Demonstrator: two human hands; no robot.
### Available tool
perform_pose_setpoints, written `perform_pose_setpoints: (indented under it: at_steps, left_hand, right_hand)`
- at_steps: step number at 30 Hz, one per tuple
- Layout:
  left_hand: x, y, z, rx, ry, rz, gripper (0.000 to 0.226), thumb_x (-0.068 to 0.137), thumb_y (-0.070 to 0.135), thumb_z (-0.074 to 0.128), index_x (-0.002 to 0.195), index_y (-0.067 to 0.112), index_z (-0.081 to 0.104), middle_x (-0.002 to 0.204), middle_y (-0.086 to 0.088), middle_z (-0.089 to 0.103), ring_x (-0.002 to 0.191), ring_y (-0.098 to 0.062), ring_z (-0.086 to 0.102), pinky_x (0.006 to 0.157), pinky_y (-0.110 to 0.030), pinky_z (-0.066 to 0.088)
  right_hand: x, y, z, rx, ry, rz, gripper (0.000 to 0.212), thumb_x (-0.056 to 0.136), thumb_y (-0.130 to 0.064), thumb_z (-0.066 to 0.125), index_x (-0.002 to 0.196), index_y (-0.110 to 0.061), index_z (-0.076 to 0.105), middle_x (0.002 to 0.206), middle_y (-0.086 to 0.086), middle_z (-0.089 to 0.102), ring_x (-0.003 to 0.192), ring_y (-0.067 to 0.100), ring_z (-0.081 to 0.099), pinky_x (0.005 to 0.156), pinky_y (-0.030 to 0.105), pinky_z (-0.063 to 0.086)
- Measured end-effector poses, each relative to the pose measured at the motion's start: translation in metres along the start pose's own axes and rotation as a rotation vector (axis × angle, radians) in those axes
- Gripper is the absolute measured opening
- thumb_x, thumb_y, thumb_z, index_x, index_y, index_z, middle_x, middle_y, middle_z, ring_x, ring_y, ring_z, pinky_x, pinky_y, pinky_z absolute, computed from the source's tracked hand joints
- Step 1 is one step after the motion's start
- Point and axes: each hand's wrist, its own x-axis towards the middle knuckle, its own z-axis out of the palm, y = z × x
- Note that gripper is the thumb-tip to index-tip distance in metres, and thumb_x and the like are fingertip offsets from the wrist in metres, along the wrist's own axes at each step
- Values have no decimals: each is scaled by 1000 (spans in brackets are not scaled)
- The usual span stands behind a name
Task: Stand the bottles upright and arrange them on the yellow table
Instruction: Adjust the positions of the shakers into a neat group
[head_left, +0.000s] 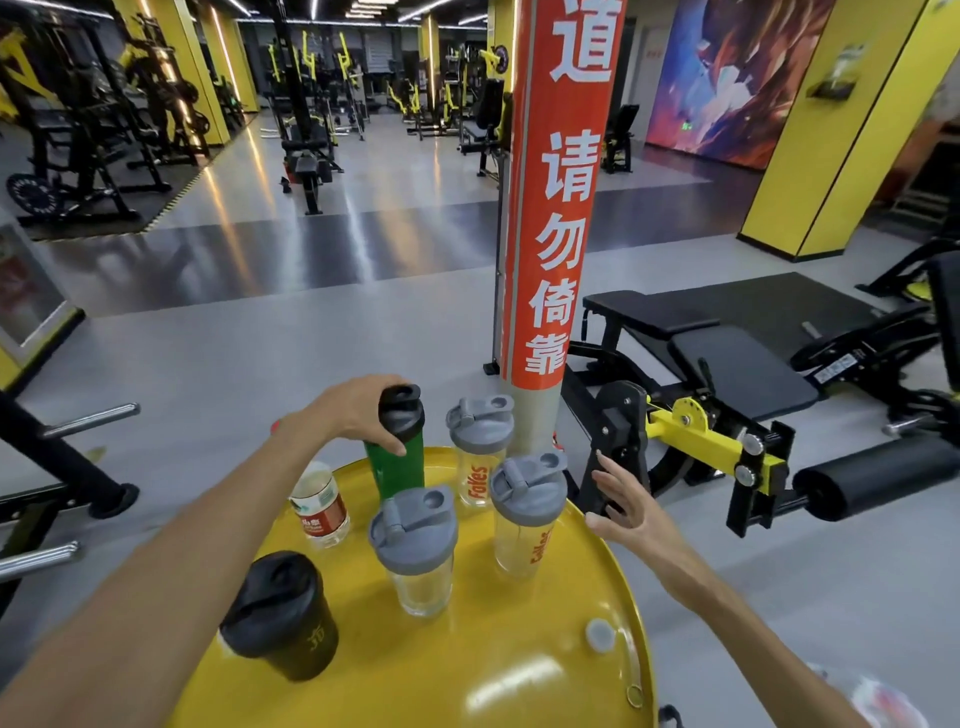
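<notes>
Left hand (358, 415) grips the green bottle (397, 457) by its black lid, steadying it upright at the yellow table's (519, 665) far edge, while the right hand (621, 501) hovers open beside the shakers (527, 512), holding nothing.

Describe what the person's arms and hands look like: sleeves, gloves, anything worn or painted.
Both forearms are bare, with no sleeves in view. The left hand and the right hand wear no gloves, and no rings or watch show. One red-orange painted nail shows at the left hand. Nothing else is worn on either arm.
</notes>
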Motion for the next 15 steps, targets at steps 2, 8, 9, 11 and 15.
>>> perform_pose_setpoints:
  at_steps: [2, 8, 9, 11, 15]
  left_hand:
    - [-1, -2, 0, -53, 42, -6, 94, 54, 43, 97, 135, 19, 55, 131, -4, 64, 116, -28, 60, 96, -40, 52]
    - [-9, -4, 8, -149, 114, -24, 84, 50, 38, 98, 123, 19, 63, 114, -1, 69, 103, -25, 64, 89, -42, 56]
    - [-10, -4, 10, -157, 114, -20, 84, 50, 38, 98, 123, 19, 62, 113, 0, 68, 103, -25, 64, 89, -41, 57]
    - [-11, -2, 13, -174, 109, -15, 82, 51, 37, 98, 122, 20, 63, 111, 1, 68, 101, -24, 63, 88, -40, 56]
    - [-12, 0, 16, -183, 105, -12, 80, 52, 39, 97, 121, 21, 62, 112, 1, 68, 102, -24, 63, 87, -39, 56]
  right_hand:
    - [-1, 3, 1, -15, 3, 12, 104, 61, -67, 81, 150, -43, 33, 152, -14, 41, 142, 2, 34, 118, 35, 29]
    - [0, 4, 8, -17, 6, 19, 109, 56, -75, 78, 149, -41, 34, 151, -14, 42, 141, 4, 36, 115, 33, 32]
    - [1, 3, 10, -16, 6, 21, 110, 56, -76, 78, 150, -41, 34, 151, -14, 43, 141, 5, 36, 113, 31, 32]
    - [4, 2, 13, -18, 7, 28, 109, 56, -75, 79, 149, -40, 35, 151, -13, 43, 140, 5, 37, 111, 30, 34]
    - [10, -3, 18, -27, 6, 18, 110, 56, -75, 80, 150, -38, 36, 152, -9, 43, 140, 7, 39, 108, 27, 36]
